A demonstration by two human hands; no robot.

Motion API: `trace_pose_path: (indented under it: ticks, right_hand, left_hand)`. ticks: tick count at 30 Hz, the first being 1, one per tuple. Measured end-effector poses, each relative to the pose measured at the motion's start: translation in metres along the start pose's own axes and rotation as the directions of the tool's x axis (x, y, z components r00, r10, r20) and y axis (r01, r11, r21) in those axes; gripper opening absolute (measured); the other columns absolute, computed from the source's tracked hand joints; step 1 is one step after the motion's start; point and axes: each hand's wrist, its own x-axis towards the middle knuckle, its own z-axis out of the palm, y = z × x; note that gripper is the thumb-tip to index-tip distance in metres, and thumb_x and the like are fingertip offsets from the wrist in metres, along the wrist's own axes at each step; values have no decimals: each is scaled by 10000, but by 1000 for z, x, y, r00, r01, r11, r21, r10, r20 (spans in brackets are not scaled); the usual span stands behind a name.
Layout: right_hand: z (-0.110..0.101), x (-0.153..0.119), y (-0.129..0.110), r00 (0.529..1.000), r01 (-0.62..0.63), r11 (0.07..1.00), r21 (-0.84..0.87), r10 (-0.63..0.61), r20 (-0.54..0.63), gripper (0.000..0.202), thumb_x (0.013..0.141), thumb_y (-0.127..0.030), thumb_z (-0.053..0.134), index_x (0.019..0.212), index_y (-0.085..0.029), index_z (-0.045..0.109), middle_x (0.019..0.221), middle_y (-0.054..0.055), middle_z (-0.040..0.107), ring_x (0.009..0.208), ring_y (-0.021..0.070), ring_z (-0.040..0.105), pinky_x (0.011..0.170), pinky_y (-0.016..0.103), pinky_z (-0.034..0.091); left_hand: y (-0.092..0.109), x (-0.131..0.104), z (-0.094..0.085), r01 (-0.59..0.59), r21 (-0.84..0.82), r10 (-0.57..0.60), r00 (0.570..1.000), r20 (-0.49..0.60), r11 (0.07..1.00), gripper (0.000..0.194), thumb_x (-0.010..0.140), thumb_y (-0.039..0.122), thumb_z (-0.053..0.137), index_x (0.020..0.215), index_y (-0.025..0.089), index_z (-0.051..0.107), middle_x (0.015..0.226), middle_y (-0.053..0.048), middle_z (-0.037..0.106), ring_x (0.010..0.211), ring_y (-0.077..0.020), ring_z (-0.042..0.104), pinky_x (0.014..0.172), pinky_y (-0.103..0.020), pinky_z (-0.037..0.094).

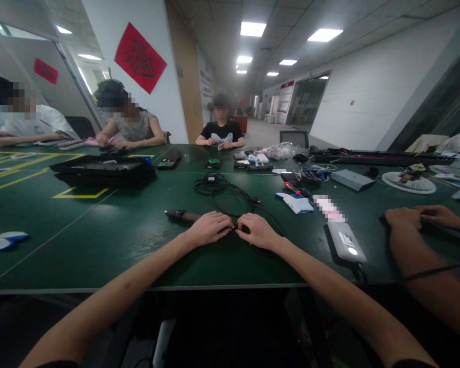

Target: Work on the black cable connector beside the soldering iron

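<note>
My left hand (210, 227) is closed over the rear part of a dark electric screwdriver (180, 215), which lies on the table with its tip pointing left. My right hand (257, 232) faces it, thumb and fingers pinched around the end of a black cable. Between the fingertips of both hands shows a small dark end with a coppery ring (233, 226); whether the two parts are joined I cannot tell. Beyond the hands lies a loosely coiled black power cord (230, 190) with an adapter (210, 178) carrying a white label.
Right of my hands are a blue-white cloth (297, 202), a red-handled screwdriver (291, 187) and a grey handheld device (345, 243). A co-worker's hands (417, 217) rest at the right. A black tray (105, 171) stands on the green table (111, 255); several people sit across.
</note>
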Motion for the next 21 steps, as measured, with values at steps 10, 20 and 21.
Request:
trace_pose_path:
  ticks: [10,20,21]
  right_hand:
    - [3,0,3,1000,9,1000,1,-9,-11,115,936,-245,708,899,-204,608,940,43,667,899,203,598,851,322,452]
    - [2,0,3,1000,12,1000,4,-12,-15,114,940,-260,707,901,-202,617,933,45,661,890,202,589,834,322,448]
    - [2,0,3,1000,13,1000,4,-12,-15,113,941,-258,705,900,-201,616,930,45,660,887,201,588,830,321,448]
  left_hand:
    - [-1,-1,1,-17,14,17,1000,13,1000,215,1047,324,486,1192,252,627,1198,-45,691,1048,-193,662,935,-344,462]
    - [2,1,-3,-5,2,5,1000,8,1000,205,1040,328,492,1175,238,617,1174,-50,696,1042,-194,667,929,-339,469]
    - [2,1,-2,5,2,-5,1000,5,1000,199,1046,332,484,1156,235,619,1157,-49,699,1034,-191,669,926,-337,471]
